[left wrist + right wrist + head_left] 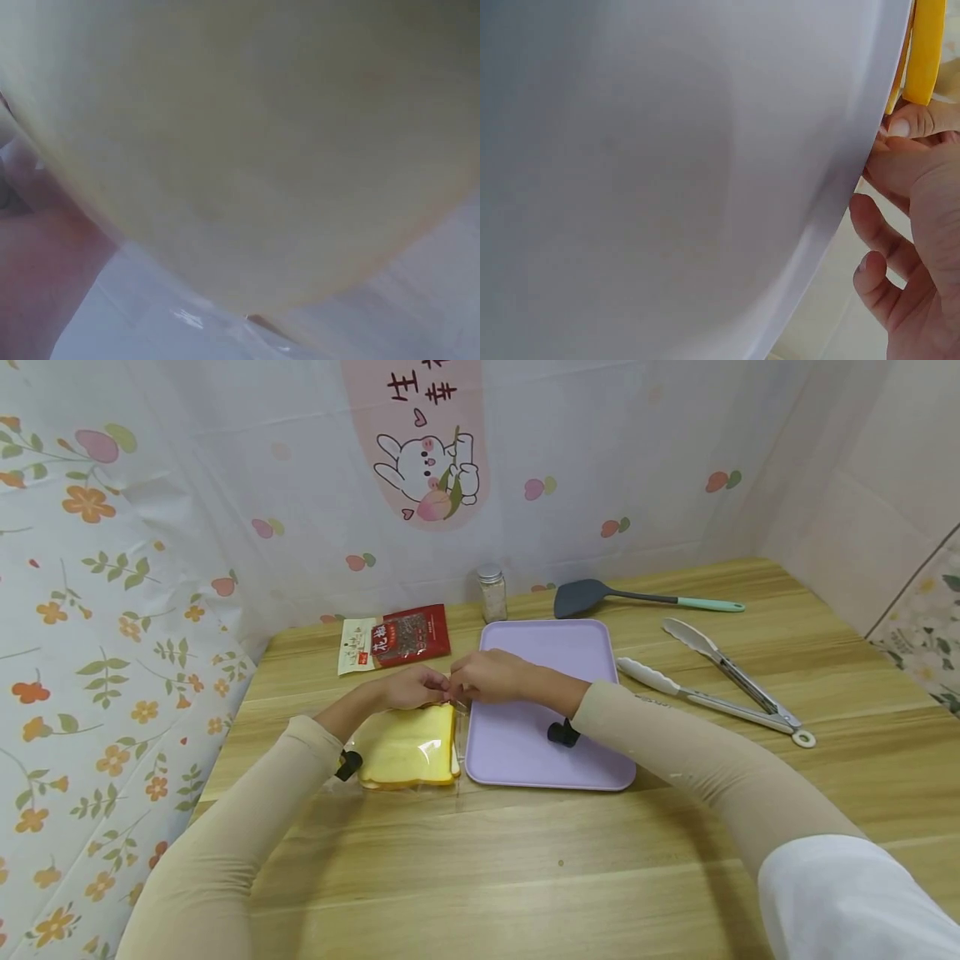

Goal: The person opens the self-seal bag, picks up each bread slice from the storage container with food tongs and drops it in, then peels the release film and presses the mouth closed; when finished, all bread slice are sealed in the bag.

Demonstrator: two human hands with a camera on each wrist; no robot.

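Lilac tray (540, 647): lay flat on the wooden table (480, 885). Bread slices (401, 747) in a clear bag (462, 727): lay just left of the tray, the hands at the bread's far edge. Left hand (408, 687): left of the tray, pinched the bag's film. Right hand (491, 677): reached across the tray's left rim, pinched the film beside the left fingertips. Red-and-cream packet (395, 638): beyond the tray's left side. Jar (492, 596), spatula (645, 597): behind the tray. Tongs (723, 704): right of the tray, arms spread
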